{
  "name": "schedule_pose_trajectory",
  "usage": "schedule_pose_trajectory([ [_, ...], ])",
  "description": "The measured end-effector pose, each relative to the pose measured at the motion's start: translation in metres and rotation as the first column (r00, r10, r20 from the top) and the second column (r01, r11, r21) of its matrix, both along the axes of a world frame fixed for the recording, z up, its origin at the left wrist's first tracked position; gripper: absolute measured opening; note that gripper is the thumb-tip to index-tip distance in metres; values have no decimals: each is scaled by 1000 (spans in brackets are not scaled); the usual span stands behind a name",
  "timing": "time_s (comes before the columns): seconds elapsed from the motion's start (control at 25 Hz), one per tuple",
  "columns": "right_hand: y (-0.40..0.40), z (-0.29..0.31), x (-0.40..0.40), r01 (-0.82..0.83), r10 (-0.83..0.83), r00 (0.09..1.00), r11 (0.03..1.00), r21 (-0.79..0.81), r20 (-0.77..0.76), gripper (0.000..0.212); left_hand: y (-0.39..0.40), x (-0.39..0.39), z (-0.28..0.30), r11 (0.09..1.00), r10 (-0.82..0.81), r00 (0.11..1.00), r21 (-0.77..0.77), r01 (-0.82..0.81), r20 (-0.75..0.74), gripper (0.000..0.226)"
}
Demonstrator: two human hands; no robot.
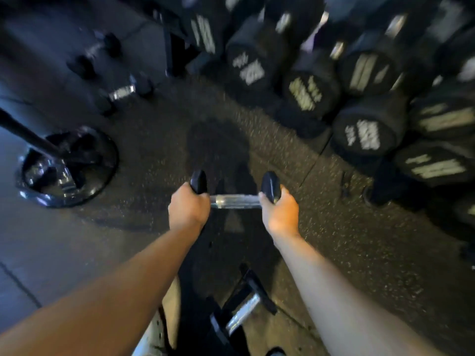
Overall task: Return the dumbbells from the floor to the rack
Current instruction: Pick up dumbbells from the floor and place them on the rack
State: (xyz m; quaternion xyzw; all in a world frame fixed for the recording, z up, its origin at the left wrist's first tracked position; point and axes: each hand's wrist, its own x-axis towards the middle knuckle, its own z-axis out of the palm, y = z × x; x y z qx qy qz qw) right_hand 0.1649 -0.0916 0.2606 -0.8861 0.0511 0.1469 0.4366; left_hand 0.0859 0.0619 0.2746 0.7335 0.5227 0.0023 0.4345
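I hold a dumbbell [236,201] with a chrome handle and black heads crosswise in front of me, above the speckled floor. My left hand [187,209] grips its left head and my right hand [280,214] grips its right head. A second dumbbell [243,313] lies on the floor close below, between my arms. Two more dumbbells [122,92] [96,51] lie on the floor at the upper left. The rack [365,73], loaded with several large black dumbbells, fills the upper right. The picture is blurred by motion.
A black weight plate [68,165] on a bar end rests on the floor at the left. A dark upright post [171,47] of the rack stands at the upper middle. Speckled rubber floor lies between me and the rack.
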Motion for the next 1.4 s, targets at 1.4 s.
schedule_pose_trajectory([
  [1.4,408,530,387,-244,43,865,906,345,500,28,373,357,533,949,219,708,22,-314,671,13],
])
